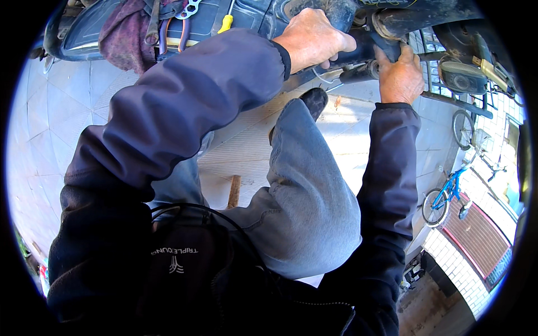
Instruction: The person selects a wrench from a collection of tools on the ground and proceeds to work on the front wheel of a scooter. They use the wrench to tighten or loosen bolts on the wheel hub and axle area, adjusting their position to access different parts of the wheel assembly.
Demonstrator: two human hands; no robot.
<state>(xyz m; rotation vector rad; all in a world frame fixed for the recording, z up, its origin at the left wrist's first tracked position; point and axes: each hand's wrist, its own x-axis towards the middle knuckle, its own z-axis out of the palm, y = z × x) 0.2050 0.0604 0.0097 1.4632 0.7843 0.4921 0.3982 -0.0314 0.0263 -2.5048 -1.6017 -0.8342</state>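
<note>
Dark frame tube (358,53) of the motorbike, clamped under the left hand (311,39), fingers curled tight round it; right hand (399,75) just right, gripping the chrome shock absorber (358,73). Risk, judged: oily metal, a slipping grip could pinch fingers. Pliers (182,36), yellow-handled screwdriver (225,22) lie on seat, left.

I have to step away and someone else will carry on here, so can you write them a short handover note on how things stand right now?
Left hand: closed around the dark frame part of the vehicle, knuckles up.
Right hand: gripping the metal tube just beneath, fingers curled up behind it.
Tools: yellow-handled screwdriver, pliers and wrenches lie on the seat beside a purple rag; neither hand holds one.
A wooden handle lies on the paving by the knee.
Done: cannot tell from here.
Left: both hands are on the part, so the work on it looks unfinished.
</note>
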